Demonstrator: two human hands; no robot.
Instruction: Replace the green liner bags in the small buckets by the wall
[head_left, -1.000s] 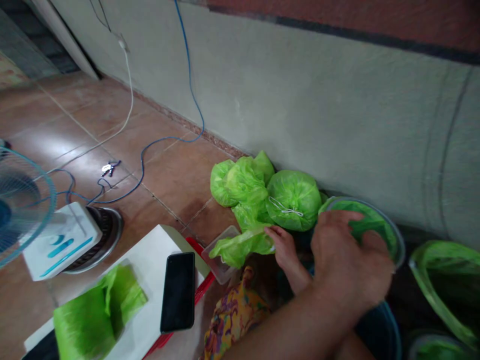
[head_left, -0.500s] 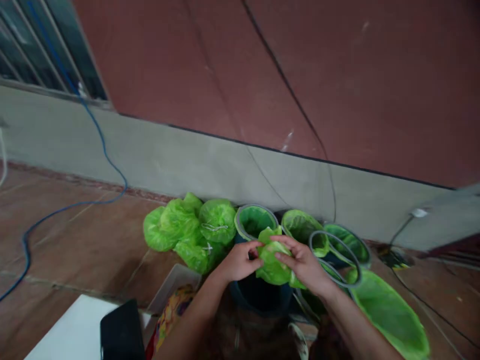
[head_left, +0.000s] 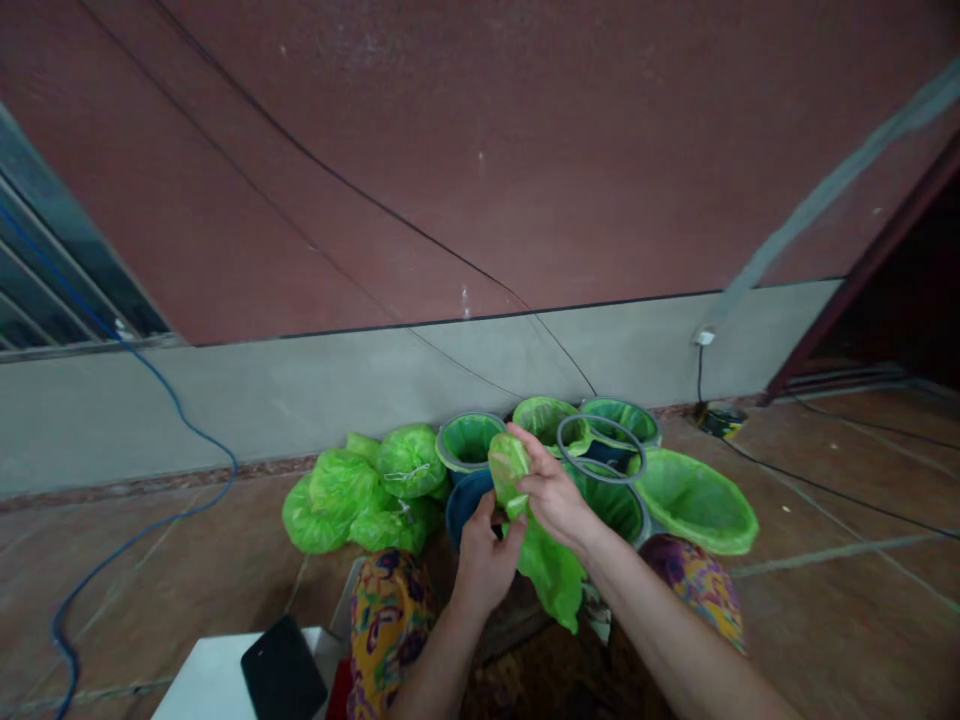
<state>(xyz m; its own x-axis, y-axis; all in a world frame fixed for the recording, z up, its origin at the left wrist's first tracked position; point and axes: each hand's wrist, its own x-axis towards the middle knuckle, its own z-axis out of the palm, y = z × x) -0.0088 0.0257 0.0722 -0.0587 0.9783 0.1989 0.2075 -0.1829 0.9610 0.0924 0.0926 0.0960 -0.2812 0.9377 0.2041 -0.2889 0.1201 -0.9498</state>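
A thin green plastic bag (head_left: 551, 575) is bunched between my two hands, its loose part hanging down to the right over my lap. My right hand (head_left: 559, 495) grips its gathered upper part, fingers behind it and thumb in front. My left hand (head_left: 484, 555) pinches the lower edge of the bunch with thumb and fingers. Just behind my left hand stands a blue bin (head_left: 459, 510), partly hidden. Close beyond my hands are several bins lined with green bags, among them one with a grey rim (head_left: 471, 430). A loose grey ring (head_left: 564, 462) lies over the bins at right.
Filled, tied green bags (head_left: 337, 490) are heaped at left. A wide green-lined container (head_left: 697, 500) stands at right. Near my left knee, a dark phone or tablet (head_left: 283, 670) rests on a white box (head_left: 199, 685). A blue cable (head_left: 176, 405) crosses the floor; a wall (head_left: 337, 390) runs behind.
The view has turned right and levelled. The bag was bunched over the blue bin; now it is gathered higher in my right hand, with a long part hanging down.
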